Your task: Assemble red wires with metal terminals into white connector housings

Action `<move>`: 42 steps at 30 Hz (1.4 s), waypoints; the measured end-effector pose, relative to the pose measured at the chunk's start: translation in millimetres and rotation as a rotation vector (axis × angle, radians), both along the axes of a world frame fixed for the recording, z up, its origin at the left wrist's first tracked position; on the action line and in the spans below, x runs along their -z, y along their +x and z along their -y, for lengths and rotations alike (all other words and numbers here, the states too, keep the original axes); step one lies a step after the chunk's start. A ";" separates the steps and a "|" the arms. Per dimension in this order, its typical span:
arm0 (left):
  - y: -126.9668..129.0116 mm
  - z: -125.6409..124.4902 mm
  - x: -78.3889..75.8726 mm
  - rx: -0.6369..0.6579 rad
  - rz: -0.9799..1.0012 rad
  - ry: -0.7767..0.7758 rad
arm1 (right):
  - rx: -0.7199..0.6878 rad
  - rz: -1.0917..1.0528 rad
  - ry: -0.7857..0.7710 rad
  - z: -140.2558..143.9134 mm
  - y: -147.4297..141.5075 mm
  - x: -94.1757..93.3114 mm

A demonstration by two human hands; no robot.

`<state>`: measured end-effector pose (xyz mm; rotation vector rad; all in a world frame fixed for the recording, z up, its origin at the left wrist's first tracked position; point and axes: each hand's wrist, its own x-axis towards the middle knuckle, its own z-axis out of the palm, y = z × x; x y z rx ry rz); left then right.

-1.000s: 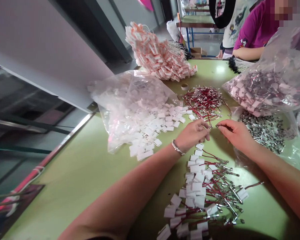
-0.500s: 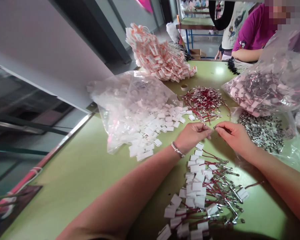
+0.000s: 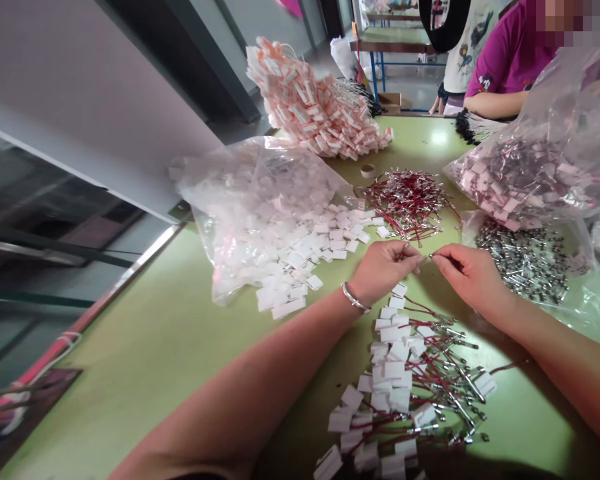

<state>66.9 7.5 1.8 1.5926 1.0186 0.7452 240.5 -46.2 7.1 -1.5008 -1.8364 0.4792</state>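
Green table, probably a workshop.

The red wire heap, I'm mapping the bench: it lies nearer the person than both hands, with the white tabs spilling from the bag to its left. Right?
Not quite. In the head view the red wire heap lies beyond both hands, farther off; the white tabs do spill from the bag to its left.

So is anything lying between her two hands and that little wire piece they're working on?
Nothing visible: the left hand and right hand already pinch the small metal-tipped piece between their fingertips, above the green table.
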 end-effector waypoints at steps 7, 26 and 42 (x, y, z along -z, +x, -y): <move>-3.8 0.5 1.1 0.052 -0.084 0.130 | -0.062 -0.033 -0.169 -3.0 2.7 -5.8; -9.2 -14.5 -1.0 0.406 -0.444 0.523 | 0.076 0.585 -0.242 -21.1 90.4 -50.2; -7.1 -9.3 -10.0 0.214 -0.164 0.098 | 0.018 0.805 -0.239 -22.8 65.3 -30.4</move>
